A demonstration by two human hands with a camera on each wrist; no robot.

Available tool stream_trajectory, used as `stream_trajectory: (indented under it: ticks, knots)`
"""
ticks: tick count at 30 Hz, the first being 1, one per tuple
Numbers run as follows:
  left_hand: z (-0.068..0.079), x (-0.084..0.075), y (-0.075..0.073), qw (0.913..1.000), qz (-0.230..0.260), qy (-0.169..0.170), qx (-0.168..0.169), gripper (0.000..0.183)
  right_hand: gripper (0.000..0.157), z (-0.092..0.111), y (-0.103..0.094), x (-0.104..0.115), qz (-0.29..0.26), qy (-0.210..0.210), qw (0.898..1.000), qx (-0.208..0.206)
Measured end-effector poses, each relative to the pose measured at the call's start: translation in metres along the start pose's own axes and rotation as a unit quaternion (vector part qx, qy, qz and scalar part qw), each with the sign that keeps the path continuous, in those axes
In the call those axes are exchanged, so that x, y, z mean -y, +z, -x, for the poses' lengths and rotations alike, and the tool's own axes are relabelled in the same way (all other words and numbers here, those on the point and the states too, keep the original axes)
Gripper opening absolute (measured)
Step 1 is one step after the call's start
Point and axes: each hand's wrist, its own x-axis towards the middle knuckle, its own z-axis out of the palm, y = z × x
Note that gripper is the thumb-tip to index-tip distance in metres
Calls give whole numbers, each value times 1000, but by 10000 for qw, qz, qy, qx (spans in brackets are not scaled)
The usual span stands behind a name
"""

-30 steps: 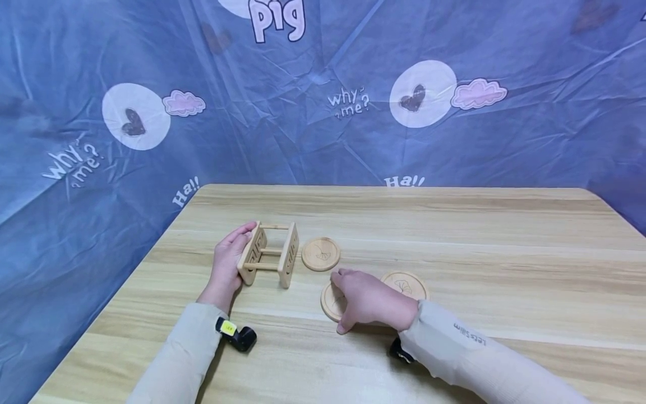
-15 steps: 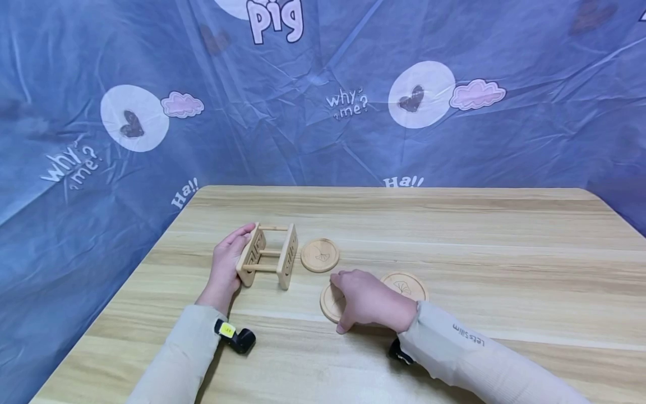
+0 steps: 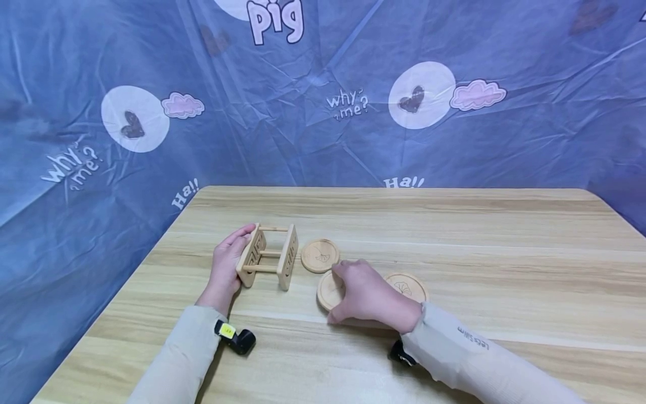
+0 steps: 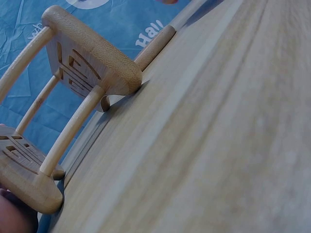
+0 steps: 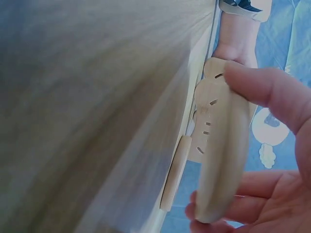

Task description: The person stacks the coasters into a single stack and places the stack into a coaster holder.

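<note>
My left hand (image 3: 226,266) grips the left side panel of a small wooden coaster holder (image 3: 289,258), its thumb and fingers along the outer face. The holder has two cut-out panels joined by thin rods and stands on the table in the left wrist view. My right hand (image 3: 370,294) pinches a round wooden coaster (image 5: 223,155) between thumb and fingers. That coaster is tilted up off the table in the right wrist view, and the hand covers its right part in the head view. A second coaster (image 3: 320,256), with a leaf engraving, lies flat just right of the holder.
A third engraved coaster (image 3: 405,288) lies behind the right wrist, partly hidden by it. The wood-grain table (image 3: 479,235) extends to the back and right, with a blue printed cloth (image 3: 303,140) hanging behind its far edge.
My right hand has lifted its coaster and moved slightly up and left in the head view, closer to the second coaster. The left hand and the holder have stayed in place.
</note>
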Motion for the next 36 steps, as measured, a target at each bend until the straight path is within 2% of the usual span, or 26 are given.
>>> stream_trajectory:
  ticks: [2,6,14,19,26,36]
  knots:
    - [0,0,0,10000,-2,-2,4,32,72,0,0,0,-103,39,9998,-172]
    - [0,0,0,10000,4,-6,21,32,86,2,-1,0,-379,153,9979,-503]
    - [0,-1,0,10000,93,17,25,28,81,9,-6,-3,-623,157,9908,-1192]
    - [0,0,0,9999,100,-9,14,27,83,16,-13,-3,-750,146,9857,-1504]
    - [-1,1,0,10000,82,9,-14,30,82,27,-22,-10,-668,102,9794,-1901]
    - [-1,1,0,10000,-10,22,-11,34,78,41,-30,-23,-615,385,9763,-2040]
